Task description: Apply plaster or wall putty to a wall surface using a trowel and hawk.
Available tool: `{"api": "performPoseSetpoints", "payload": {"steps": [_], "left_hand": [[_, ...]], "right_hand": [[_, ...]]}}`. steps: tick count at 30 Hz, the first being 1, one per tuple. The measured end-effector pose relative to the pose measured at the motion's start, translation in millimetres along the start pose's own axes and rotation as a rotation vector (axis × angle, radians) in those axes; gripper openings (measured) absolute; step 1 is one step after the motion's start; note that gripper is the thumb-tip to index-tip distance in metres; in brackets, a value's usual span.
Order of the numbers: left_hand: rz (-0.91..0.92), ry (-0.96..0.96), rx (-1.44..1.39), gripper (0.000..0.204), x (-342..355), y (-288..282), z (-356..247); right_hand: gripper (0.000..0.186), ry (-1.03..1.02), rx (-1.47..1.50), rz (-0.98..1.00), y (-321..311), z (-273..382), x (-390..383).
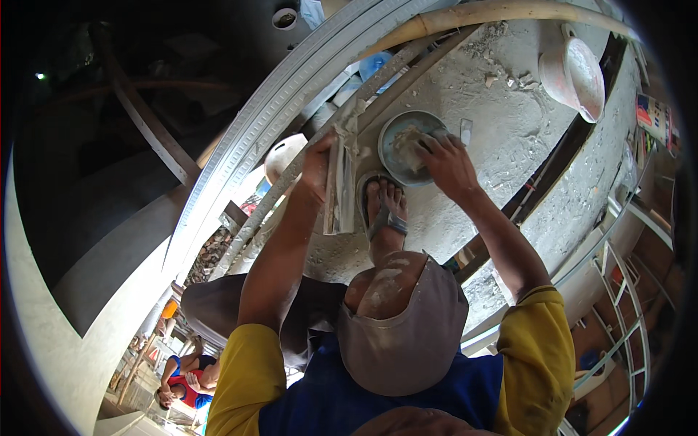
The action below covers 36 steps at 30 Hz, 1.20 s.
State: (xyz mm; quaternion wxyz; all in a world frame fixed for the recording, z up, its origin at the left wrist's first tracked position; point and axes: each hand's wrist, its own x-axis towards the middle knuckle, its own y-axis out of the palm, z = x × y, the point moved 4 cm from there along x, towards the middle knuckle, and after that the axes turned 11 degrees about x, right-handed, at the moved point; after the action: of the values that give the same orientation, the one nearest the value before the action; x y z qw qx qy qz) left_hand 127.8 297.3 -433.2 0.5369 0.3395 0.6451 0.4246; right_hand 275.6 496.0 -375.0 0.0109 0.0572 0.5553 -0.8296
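Observation:
My left hand point(317, 163) is shut on a long, narrow flat tool point(339, 192) smeared with grey plaster, held upright in the picture beside my sandalled foot point(382, 207). My right hand point(445, 163) reaches into a round metal bowl point(392, 131), fingers curled on a lump of pale grey paste point(411, 145). A small light rectangular piece point(465, 131) lies just right of the bowl.
Dusty planks point(502, 94) with rubble surround me, divided by dark gaps. A pale bucket point(571, 80) sits at upper right. A curved white ledge point(218, 142) and bamboo pole point(451, 16) arch overhead in the picture. Another person point(190, 385) appears at lower left; metal railings point(618, 327) at right.

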Motion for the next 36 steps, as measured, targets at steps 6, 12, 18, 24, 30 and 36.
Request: {"api": "performPoseSetpoints", "payload": {"steps": [6, 12, 18, 24, 30, 36], "left_hand": [[0.060, -0.220, 0.120, 0.063, 19.0, -13.9, 25.7], [-0.003, -0.143, 0.047, 0.066, 28.2, -7.1, 26.6], [-0.017, -0.108, 0.255, 0.070, 23.0, 5.7, 26.3], [0.016, -0.081, 0.090, 0.069, 28.8, 3.0, 28.6], [-0.072, -0.089, 0.211, 0.069, 23.2, -1.6, 21.9], [-0.040, -0.112, 0.219, 0.069, 29.6, 5.0, 28.3]], "right_hand": [[0.032, -0.029, -0.113, 0.159, 35.6, 13.2, 12.1], [0.022, -0.371, -0.266, 0.261, 52.4, -6.9, -21.7], [0.021, -0.267, -0.233, 0.299, 32.8, 8.7, 8.5], [0.020, -0.315, -0.190, 0.202, 66.9, -7.9, -25.6], [0.024, -0.177, -0.170, 0.415, 42.5, 0.8, -10.0], [0.028, 0.018, -0.049, 0.428, 41.9, 26.7, 0.8]]}}
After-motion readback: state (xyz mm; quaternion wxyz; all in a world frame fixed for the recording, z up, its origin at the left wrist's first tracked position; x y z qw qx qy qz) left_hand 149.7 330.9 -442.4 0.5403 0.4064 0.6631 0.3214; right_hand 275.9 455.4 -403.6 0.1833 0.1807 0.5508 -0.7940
